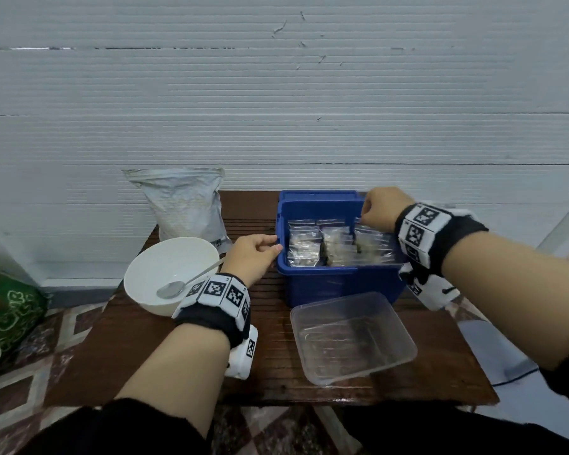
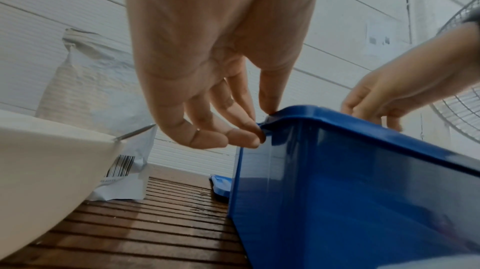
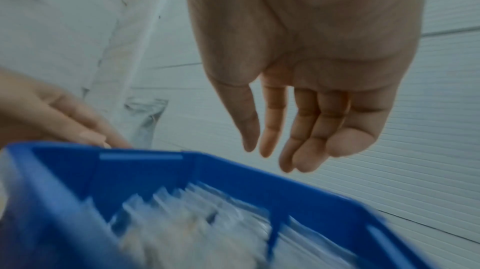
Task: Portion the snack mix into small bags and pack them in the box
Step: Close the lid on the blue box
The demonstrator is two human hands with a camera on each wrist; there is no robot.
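A blue box [image 1: 335,277] stands on the wooden table [image 1: 178,366], with several filled small clear bags [image 1: 337,246] upright in rows inside. My left hand [image 1: 257,254] grips the box's left rim. In the left wrist view my left hand [image 2: 259,127] has its thumb on top of the box [image 2: 363,191] at the corner and its fingers curled under the rim. My right hand [image 1: 375,208] hovers over the box's far right corner. The right wrist view shows the right hand [image 3: 270,154] with relaxed, hanging fingers holding nothing, above the blurred bags [image 3: 187,222].
A large silver snack-mix pouch [image 1: 184,205] leans on the wall at back left. In front of it sits a white bowl [image 1: 165,257] with a metal spoon [image 1: 184,280]. A clear plastic container [image 1: 352,336] lies before the box. A blue lid [image 1: 319,194] lies behind the box.
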